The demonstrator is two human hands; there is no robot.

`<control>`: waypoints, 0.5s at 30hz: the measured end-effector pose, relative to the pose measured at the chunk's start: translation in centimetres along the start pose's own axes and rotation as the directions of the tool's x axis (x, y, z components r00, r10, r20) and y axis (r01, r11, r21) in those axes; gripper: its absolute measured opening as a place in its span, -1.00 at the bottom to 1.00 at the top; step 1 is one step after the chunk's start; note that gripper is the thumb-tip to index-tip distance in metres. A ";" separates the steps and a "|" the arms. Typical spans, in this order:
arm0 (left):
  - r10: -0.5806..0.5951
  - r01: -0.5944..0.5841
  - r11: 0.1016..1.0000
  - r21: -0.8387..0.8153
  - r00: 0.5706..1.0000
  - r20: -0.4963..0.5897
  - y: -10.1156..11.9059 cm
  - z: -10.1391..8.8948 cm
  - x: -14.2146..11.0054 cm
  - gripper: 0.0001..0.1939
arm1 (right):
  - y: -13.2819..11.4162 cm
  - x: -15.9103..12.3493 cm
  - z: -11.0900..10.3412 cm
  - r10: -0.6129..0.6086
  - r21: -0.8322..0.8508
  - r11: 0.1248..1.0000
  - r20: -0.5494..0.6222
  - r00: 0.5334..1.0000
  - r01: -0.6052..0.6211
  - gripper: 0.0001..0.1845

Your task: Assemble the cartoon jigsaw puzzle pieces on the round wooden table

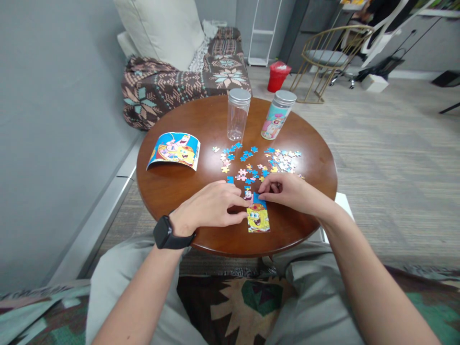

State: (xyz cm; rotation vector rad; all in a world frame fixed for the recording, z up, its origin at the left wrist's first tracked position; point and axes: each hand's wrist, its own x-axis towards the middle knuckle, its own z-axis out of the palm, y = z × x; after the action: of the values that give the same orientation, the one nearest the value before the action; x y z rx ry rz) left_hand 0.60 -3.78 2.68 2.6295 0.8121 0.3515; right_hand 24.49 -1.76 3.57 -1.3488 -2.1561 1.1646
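A partly joined jigsaw puzzle (258, 220) with a yellow cartoon face lies near the table's front edge. At its left side rests my left hand (215, 203), wearing a black watch; index finger and thumb are apart, their tips touching the puzzle's edge. My right hand (283, 191) is at the upper right corner, thumb and index finger pinched at a blue puzzle piece (259, 200) there. Just beyond the hands are several loose puzzle pieces (247, 155), mostly blue and pink, with a denser pile (285, 160) to the right.
On the round wooden table (172, 191) a curled picture sheet (176, 151) lies left. A clear jar (237, 117) and a jar with a cartoon label (276, 117) stand at the back. Beyond are a patterned sofa (230, 72), a red bin (278, 77) and a gold-framed chair (325, 57).
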 end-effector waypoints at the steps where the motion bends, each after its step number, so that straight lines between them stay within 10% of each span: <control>1: -0.002 0.002 1.000 -0.004 1.000 -0.001 0.0 0.0 0.0 -0.75 | 0.1 0.0 0.1 -0.001 0.001 1.000 -0.006 1.000 0.001 -0.77; 8: -0.079 0.073 0.996 -0.056 0.992 -0.097 0.2 -0.2 0.0 -0.79 | -0.3 -0.2 -0.2 -0.005 0.015 1.000 0.031 1.000 0.005 -0.67; 13: -0.436 0.456 0.886 -0.081 0.762 -0.478 -1.0 -0.3 -0.2 -0.84 | -0.3 -0.2 -0.5 0.012 0.039 0.999 0.002 1.000 -0.012 -0.58; 15: -0.440 0.452 0.888 -0.080 0.786 -0.435 -1.4 -0.2 -0.2 -0.81 | -0.2 -0.2 -0.5 0.013 0.022 1.000 -0.007 1.000 -0.013 -0.60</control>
State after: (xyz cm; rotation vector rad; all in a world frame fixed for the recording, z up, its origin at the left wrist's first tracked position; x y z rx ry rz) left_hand -0.37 -2.77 2.25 2.2948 1.5603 0.8217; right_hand 24.79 -1.77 4.04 -1.3578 -2.1267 1.1831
